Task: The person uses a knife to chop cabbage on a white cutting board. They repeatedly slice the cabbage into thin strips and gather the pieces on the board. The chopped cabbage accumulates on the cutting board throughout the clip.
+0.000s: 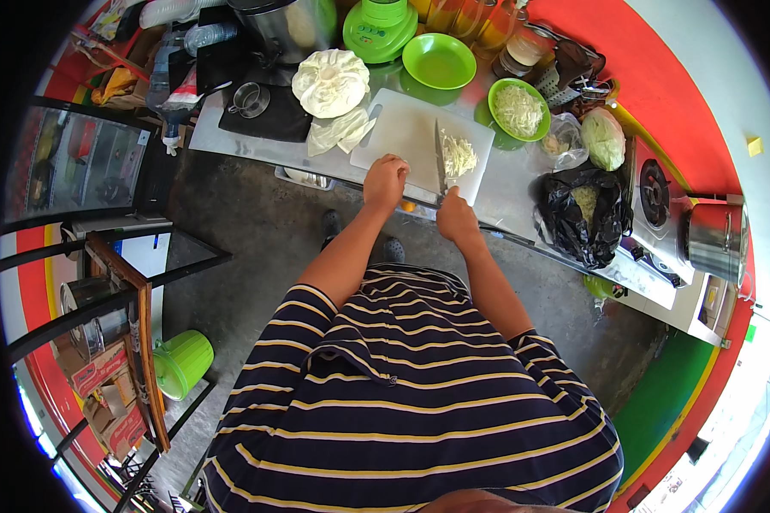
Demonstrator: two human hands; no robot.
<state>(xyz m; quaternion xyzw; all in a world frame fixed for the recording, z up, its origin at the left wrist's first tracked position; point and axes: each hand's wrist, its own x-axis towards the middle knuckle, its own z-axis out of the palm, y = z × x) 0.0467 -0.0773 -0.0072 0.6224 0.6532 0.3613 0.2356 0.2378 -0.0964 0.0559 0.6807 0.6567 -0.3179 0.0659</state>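
My right hand [457, 217] grips the handle of a kitchen knife [441, 151]. The blade points away from me across a white cutting board [398, 138], along the left side of a small pile of shredded cabbage [459, 156]. At the board's near left part is my left hand [386, 183], its fingers curled in and nothing visible in them. A cut cabbage head [331, 83] sits beyond the board to the left, with loose cabbage leaves [341, 131] in front of it. To the right, a green bowl [495, 96] holds more shredded cabbage [518, 111].
Behind the board stand a green plate [439, 61] and a green blender base [380, 32]. Rightward are a clear plastic bag [563, 142], a whole cabbage [604, 139], a black plastic bag [606, 224] and a gas stove [656, 192] beside a pot [718, 240]. A glass cup [250, 100] rests left.
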